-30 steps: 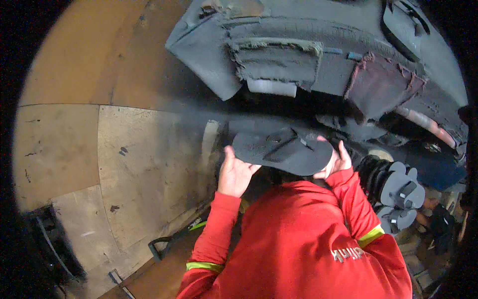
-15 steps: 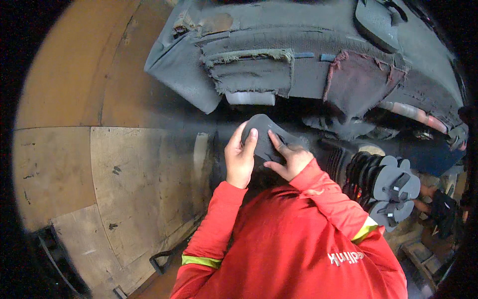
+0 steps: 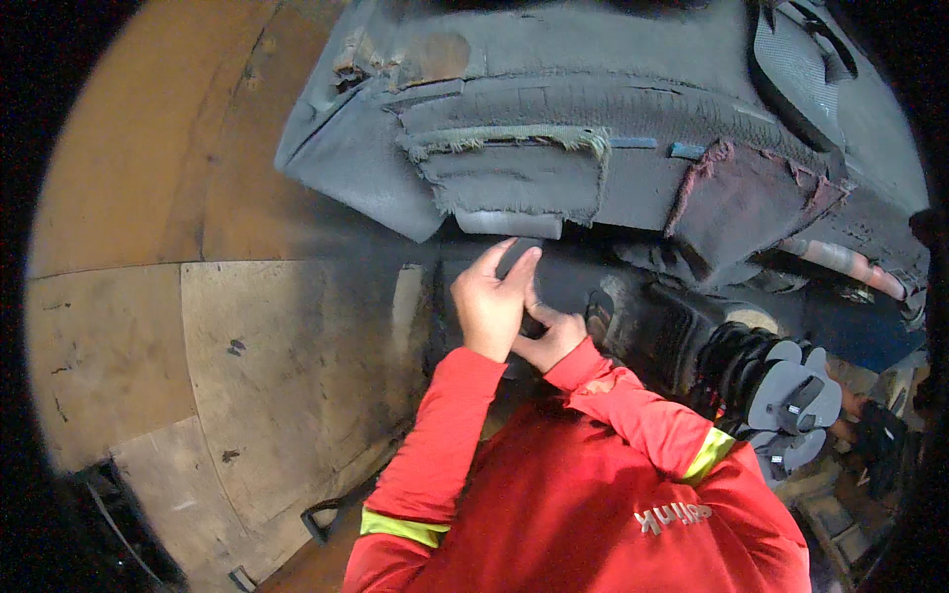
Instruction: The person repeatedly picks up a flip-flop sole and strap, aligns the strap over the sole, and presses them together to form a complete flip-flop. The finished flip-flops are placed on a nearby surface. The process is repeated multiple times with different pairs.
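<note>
A dark grey flip-flop point(image 3: 513, 259) is held up edge-on, mostly hidden behind my fingers. My left hand point(image 3: 490, 304) is closed round its far end, thumb and fingers pinching it. Close beside it, nearer my body, my right hand point(image 3: 556, 339) is also closed on the flip-flop, its fingertips partly out of sight. Just beyond the flip-flop's far end is a pale cylinder point(image 3: 509, 225) under a frayed grey cloth flap point(image 3: 519, 176). Whether the flip-flop touches the cylinder, I cannot tell.
A dust-covered grey machine hood point(image 3: 593, 59) spans the far side, with another flip-flop point(image 3: 796, 74) on top and a reddish cloth flap point(image 3: 736, 203) hanging. Stacked grey flip-flops point(image 3: 791, 395) stand at right. Wooden boards point(image 3: 287, 385) lie along the left.
The flip-flop has been turned from showing its flat face to edge-on, its far end now near the pale cylinder. My right hand has drawn in toward my left. The view has shifted slightly.
</note>
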{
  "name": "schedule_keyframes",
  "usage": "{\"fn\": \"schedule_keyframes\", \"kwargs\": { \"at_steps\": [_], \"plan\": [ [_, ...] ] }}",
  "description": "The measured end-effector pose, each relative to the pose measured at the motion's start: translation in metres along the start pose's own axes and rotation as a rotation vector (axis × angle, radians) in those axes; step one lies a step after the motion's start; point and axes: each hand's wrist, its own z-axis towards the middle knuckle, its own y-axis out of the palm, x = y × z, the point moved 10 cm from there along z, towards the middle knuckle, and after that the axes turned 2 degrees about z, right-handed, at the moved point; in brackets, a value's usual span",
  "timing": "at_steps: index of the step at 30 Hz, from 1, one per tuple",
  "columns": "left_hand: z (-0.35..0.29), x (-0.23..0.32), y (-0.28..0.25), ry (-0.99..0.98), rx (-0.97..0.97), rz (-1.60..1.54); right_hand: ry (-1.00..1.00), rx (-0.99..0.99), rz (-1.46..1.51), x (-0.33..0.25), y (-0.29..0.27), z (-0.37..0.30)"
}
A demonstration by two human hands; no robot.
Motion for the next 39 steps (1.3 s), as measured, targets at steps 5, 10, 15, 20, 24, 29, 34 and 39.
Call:
{"fn": "schedule_keyframes", "kwargs": {
  "at_steps": [5,10,15,20,24,29,34,39],
  "plan": [
    [-0.014,-0.022,0.027,-0.126,0.009,-0.630,-0.029,-0.174,-0.350,0.004,-0.045,0.005],
    [-0.047,-0.024,0.022,-0.205,0.040,-0.960,-0.321,-0.236,-0.627,-0.030,-0.081,0.011],
    [-0.054,0.000,-0.006,-0.160,0.133,-0.912,-0.408,-0.353,-0.632,-0.052,-0.079,0.021],
    [-0.059,0.029,-0.048,-0.043,0.167,-0.811,-0.381,-0.449,-0.533,-0.077,-0.064,0.023],
    [-0.069,0.040,-0.083,-0.043,0.217,-0.723,-0.420,-0.462,-0.465,-0.104,-0.054,0.016],
    [-0.089,0.054,-0.122,0.021,0.264,-0.694,-0.561,-0.448,-0.449,-0.141,-0.043,0.001],
    [-0.120,0.048,-0.157,0.047,0.304,-0.715,-0.854,-0.165,-0.409,-0.190,-0.049,-0.026],
    [-0.169,0.042,-0.180,0.021,0.385,-0.667,-0.939,-0.017,-0.458,-0.217,-0.050,-0.058]
  ]
}}
